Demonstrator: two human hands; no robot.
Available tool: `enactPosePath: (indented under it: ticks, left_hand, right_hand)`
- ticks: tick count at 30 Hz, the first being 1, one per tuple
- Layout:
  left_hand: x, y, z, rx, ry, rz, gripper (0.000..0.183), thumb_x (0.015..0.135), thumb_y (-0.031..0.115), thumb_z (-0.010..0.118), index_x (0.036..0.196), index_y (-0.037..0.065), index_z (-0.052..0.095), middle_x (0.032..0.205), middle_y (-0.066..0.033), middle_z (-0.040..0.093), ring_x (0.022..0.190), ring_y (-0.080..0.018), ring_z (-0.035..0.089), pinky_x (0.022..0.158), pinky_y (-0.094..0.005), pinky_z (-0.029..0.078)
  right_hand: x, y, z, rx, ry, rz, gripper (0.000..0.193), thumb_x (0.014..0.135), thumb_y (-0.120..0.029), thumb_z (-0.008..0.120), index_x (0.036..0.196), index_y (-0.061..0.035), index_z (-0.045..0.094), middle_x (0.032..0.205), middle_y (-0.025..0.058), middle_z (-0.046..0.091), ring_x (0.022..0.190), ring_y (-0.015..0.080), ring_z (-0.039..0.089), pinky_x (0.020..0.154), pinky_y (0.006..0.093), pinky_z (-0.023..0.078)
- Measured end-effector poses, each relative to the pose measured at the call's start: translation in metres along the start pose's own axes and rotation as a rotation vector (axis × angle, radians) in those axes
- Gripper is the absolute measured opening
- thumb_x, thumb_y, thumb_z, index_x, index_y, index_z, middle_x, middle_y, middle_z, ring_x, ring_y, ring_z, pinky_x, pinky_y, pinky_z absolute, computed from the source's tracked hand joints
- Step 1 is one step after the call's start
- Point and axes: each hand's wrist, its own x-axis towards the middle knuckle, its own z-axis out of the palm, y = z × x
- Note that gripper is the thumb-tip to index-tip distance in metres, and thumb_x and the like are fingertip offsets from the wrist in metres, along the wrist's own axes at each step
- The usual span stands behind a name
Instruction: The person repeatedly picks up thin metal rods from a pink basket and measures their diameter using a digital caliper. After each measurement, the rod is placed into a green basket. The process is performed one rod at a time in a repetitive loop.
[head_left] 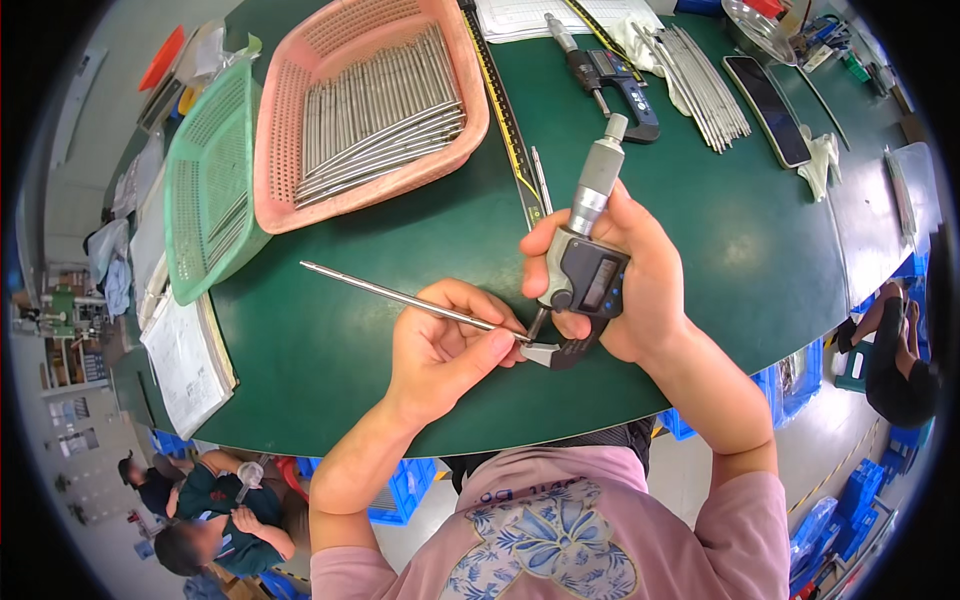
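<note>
Between the thumb and fingers of my left hand [445, 350] is a slim metal rod [400, 296], its free end pointing up and left. The rod's other end reaches the measuring gap of a digital micrometer [590, 270]; whether the jaws touch it is too small to tell. My right hand [645, 260] is wrapped round the micrometer's frame, with its thimble pointing up and its small display facing up. Beyond my hands, a pink basket [272, 130] holds many similar rods, and a green basket [190, 180] beside it holds a few.
A second micrometer [632, 95] lies at the back, near a row of rods [700, 90] on a cloth and a dark phone [768, 112]. A black and yellow ruler [505, 120] runs beside the pink basket. Papers [190, 365] lie at the left edge. Other people sit beyond the table.
</note>
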Motion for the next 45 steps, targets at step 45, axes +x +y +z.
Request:
enactPosePath:
  ticks: [45]
  left_hand:
    - [-0.0004,0.0008,0.001,-0.022,-0.039,-0.029,0.019,0.077,-0.004,0.06,0.089,0.0,0.046,0.089,-0.0137,0.058,0.078,-0.0134,0.057,0.069,-0.0244,0.048]
  right_hand:
    - [0.0001,-0.0013,-0.0025,0.028,-0.007,0.058,0.064,0.084,-0.056,0.031,0.084,0.0024,0.056,0.065,0.0117,0.059,0.04,0.0139,0.046,0.039,0.0233,0.037]
